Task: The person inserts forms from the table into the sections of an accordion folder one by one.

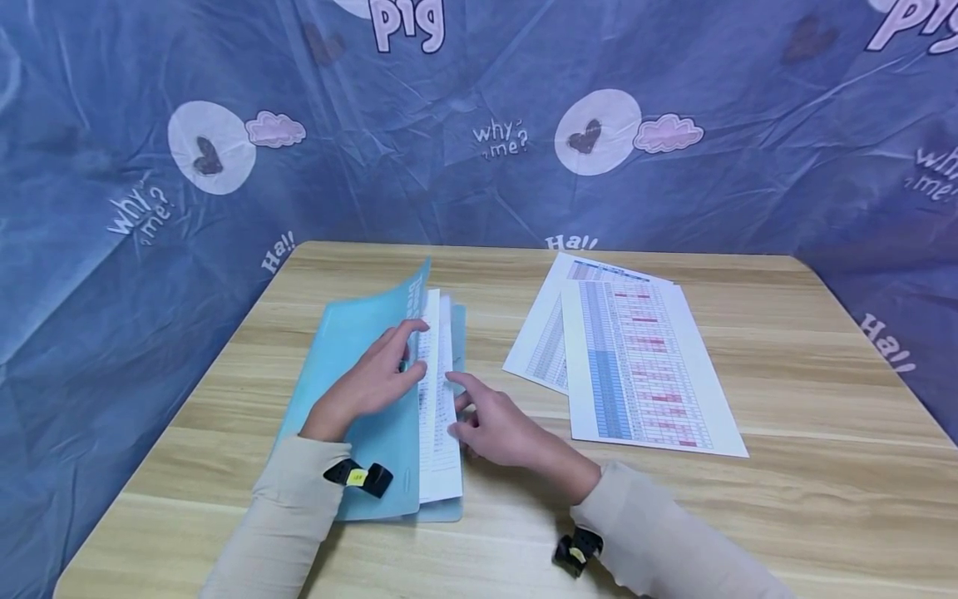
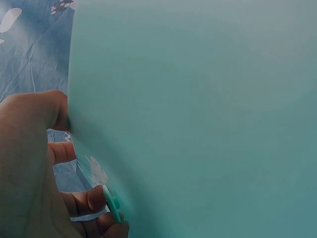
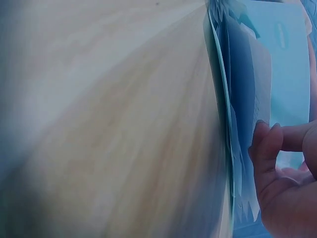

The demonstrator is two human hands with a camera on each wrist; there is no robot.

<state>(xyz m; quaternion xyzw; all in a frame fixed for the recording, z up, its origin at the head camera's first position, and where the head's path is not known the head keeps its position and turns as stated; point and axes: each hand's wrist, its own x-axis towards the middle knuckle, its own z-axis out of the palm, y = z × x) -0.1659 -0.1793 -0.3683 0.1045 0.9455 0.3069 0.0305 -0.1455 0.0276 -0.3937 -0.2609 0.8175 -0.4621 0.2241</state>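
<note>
A turquoise document folder lies on the left part of the table with its front cover raised. My left hand grips the cover's free edge, thumb on one face and fingers on the other. A small turquoise snap button shows by its lower fingers in the left wrist view. Inside the folder are printed sheets, partly hidden under the cover. My right hand is at the right edge of these sheets. In the right wrist view, its thumb and finger pinch the edge of a sheet.
Right of the folder, two printed sheets overlap on the wooden table. The upper sheet has blue and red table cells; the lower sheet is partly covered. A blue patterned cloth hangs behind the table and along its sides.
</note>
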